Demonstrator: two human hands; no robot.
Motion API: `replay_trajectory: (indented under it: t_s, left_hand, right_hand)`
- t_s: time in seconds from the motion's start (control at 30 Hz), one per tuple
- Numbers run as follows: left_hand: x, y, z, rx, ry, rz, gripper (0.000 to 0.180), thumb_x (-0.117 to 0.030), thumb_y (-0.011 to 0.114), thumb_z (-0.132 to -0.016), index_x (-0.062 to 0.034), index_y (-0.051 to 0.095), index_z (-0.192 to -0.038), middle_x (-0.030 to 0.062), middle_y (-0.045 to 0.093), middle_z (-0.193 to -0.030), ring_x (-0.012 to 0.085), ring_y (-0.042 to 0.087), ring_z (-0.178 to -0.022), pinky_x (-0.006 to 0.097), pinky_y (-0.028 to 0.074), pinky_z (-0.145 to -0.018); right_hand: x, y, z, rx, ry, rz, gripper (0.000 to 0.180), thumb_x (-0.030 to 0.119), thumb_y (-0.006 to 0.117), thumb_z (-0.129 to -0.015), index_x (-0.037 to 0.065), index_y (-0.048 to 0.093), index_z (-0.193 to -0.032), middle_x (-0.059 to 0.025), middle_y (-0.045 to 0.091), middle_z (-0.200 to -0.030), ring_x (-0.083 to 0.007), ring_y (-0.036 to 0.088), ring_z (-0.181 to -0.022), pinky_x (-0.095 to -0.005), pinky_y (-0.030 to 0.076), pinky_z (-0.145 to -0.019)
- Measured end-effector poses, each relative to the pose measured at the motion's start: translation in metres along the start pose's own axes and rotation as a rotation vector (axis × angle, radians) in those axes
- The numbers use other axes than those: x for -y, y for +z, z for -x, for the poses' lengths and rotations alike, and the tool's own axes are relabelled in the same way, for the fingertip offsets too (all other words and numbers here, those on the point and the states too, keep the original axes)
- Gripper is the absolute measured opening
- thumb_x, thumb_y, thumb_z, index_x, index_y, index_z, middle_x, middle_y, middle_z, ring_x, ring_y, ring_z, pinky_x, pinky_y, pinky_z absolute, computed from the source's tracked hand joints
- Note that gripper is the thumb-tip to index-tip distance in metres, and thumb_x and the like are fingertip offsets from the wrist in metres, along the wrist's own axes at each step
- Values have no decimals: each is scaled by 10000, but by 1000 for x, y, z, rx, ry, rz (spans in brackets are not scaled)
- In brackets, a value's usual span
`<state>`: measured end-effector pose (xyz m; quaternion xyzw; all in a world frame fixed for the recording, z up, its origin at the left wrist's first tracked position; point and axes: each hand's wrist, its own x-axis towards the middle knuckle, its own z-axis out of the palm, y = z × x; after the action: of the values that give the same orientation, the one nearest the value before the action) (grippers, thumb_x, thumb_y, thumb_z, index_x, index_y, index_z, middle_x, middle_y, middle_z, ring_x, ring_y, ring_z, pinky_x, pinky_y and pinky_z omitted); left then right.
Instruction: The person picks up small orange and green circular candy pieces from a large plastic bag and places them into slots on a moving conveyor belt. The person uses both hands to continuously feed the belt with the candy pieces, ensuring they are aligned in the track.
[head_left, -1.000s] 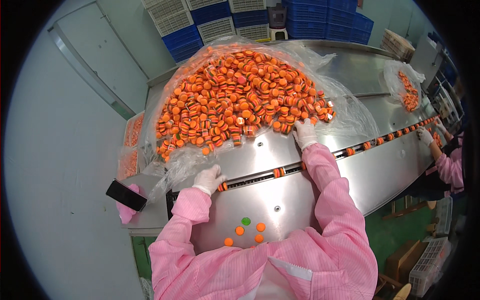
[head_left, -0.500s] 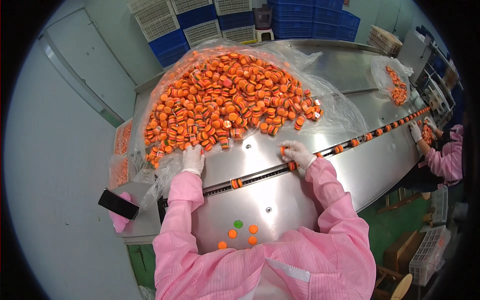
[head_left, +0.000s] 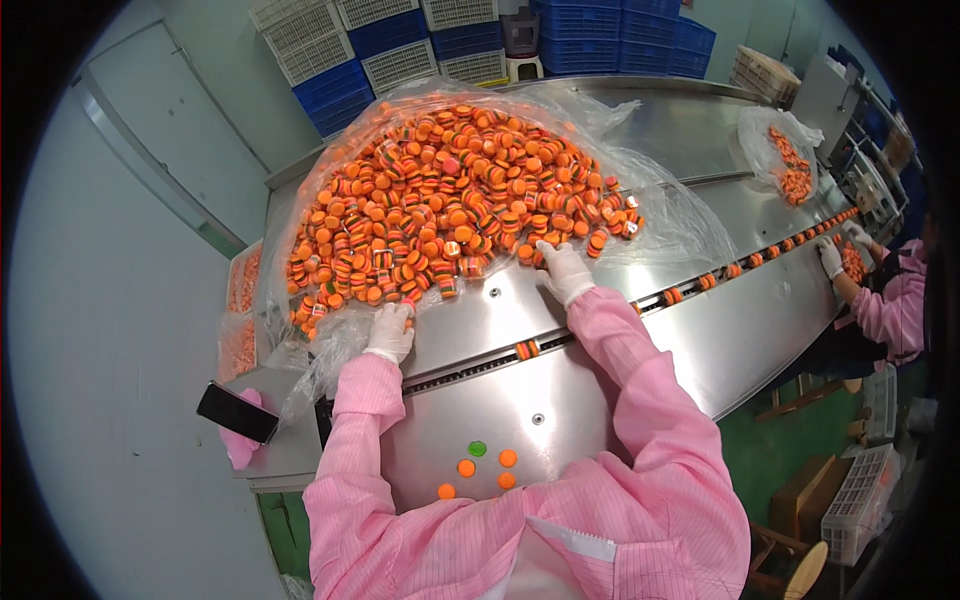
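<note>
While both white-gloved hands are laid at the near edge of the heap of orange discs [head_left: 450, 200], the left hand [head_left: 390, 330] is seen resting with fingers together on the clear plastic sheet [head_left: 330, 350] beneath the heap, nothing visibly clamped in it. The right hand [head_left: 563, 270] is placed among the nearest discs, though whether one is gripped cannot be told. The heap is spread on the steel surface [head_left: 600, 400], behind a track [head_left: 520, 350] carrying single discs.

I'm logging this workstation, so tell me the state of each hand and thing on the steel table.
left hand: gloved, at the pile's edge
right hand: gloved, reaching into the pile
orange pieces: heaped on a plastic sheet
channel: carrying spaced pieces
phone: lying flat, screen dark
</note>
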<state>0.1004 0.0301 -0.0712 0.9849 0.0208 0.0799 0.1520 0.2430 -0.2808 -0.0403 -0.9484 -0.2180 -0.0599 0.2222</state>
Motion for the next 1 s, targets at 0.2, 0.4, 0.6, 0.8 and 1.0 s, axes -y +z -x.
replay_trajectory:
  t_s: [0.2, 0.4, 0.6, 0.8, 1.0]
  left_hand:
    - [-13, -14, 7, 70, -129, -115, 317, -128, 636, -699, -117, 546, -1003, 164, 506, -999, 357, 497, -945, 414, 419, -828]
    - [-18, -11, 4, 68, -160, -203, 346, -138, 617, -699, -85, 538, -1031, 181, 515, -979, 350, 517, -906, 412, 439, -776]
    - [-19, -4, 0, 77, -195, -244, 400, -110, 613, -672, -67, 501, -1054, 191, 524, -943, 348, 520, -890, 418, 433, -770]
    - [0, -2, 12, 2, -5, -101, 404, -76, 625, -663, -83, 500, -1047, 154, 518, -931, 345, 505, -918, 414, 416, -804]
    - [18, -2, 21, -48, -39, 162, 555, -41, 670, -635, -94, 480, -1154, 134, 519, -929, 326, 500, -967, 395, 403, -874]
  right_hand:
    - [-5, 22, 9, 175, -170, -3, 259, 107, 571, -772, 95, 548, -1030, -181, 534, -948, -352, 556, -867, -410, 470, -751]
    - [6, 13, 119, -110, -662, -110, 180, 166, 545, -789, 39, 562, -915, -149, 553, -893, -314, 543, -874, -407, 444, -766]
    - [31, -1, 84, -108, -507, -94, 240, 179, 557, -787, 51, 577, -989, -145, 527, -1056, -341, 532, -907, -452, 421, -800]
    - [36, 26, -8, 188, -245, -59, 279, 146, 580, -786, 68, 542, -1051, -193, 524, -973, -348, 527, -914, -387, 439, -804]
    - [21, 14, 62, 280, -102, -442, 189, 198, 568, -789, 55, 619, -902, -185, 536, -857, -312, 556, -804, -374, 450, -748]
